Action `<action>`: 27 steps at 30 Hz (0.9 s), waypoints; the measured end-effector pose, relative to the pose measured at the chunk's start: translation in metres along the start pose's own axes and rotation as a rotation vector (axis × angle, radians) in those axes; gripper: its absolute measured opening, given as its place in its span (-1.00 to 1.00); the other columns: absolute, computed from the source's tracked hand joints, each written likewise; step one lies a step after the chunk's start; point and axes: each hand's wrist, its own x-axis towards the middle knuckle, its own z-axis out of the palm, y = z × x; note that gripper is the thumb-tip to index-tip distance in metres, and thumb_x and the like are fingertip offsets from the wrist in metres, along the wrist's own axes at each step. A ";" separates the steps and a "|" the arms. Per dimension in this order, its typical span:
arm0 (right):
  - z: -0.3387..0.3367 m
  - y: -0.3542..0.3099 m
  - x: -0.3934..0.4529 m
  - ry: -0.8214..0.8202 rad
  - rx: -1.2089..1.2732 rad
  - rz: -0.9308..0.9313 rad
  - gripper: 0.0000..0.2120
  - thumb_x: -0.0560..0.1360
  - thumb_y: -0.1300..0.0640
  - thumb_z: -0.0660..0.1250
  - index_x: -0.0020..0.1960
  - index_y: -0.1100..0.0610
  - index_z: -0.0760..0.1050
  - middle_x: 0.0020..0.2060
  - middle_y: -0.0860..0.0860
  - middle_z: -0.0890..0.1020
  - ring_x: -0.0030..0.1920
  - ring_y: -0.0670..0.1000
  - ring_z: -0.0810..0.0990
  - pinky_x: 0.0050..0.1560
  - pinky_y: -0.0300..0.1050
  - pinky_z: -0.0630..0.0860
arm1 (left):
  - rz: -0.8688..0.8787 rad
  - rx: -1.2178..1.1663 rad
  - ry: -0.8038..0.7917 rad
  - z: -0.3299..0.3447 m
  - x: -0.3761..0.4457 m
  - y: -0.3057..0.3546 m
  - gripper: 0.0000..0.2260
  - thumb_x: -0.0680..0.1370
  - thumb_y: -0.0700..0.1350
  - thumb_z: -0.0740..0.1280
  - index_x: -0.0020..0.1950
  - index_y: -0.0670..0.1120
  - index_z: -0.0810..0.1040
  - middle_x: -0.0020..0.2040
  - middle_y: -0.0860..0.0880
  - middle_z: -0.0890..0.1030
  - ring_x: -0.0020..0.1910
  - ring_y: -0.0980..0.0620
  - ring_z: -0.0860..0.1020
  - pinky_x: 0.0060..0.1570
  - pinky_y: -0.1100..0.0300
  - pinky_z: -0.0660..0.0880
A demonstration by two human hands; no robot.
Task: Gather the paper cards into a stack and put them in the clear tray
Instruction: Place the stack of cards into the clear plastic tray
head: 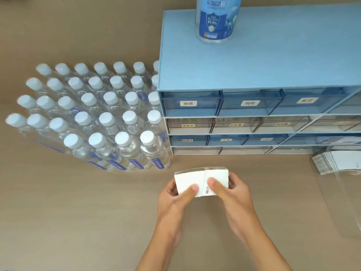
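A thick stack of white paper cards (187,179) is held just above the tan table, in front of the drawer unit. My left hand (176,200) grips its left side, thumb on top. My right hand (232,194) grips its right side, thumb pressed on the top card next to a small printed mark. The clear tray (343,202) lies at the right edge of the table. Another fanned pile of cards (332,163) rests at the tray's far end.
A blue drawer unit (254,65) with labelled clear drawers stands behind the cards, a blue-labelled canister (216,20) on top. Several rows of capped water bottles (93,118) fill the left. Bare table (78,222) lies in front.
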 end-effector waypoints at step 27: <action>-0.098 -0.044 -0.169 0.492 0.519 -0.193 -0.76 0.49 0.40 0.36 0.16 0.37 0.53 0.04 0.32 0.69 0.00 0.17 0.70 0.05 0.04 0.63 | -0.101 0.204 -0.549 0.132 -0.098 0.001 -0.61 0.24 -0.23 0.51 0.06 -0.24 0.64 -0.17 -0.12 0.76 -0.22 -0.01 0.75 -0.30 0.22 0.64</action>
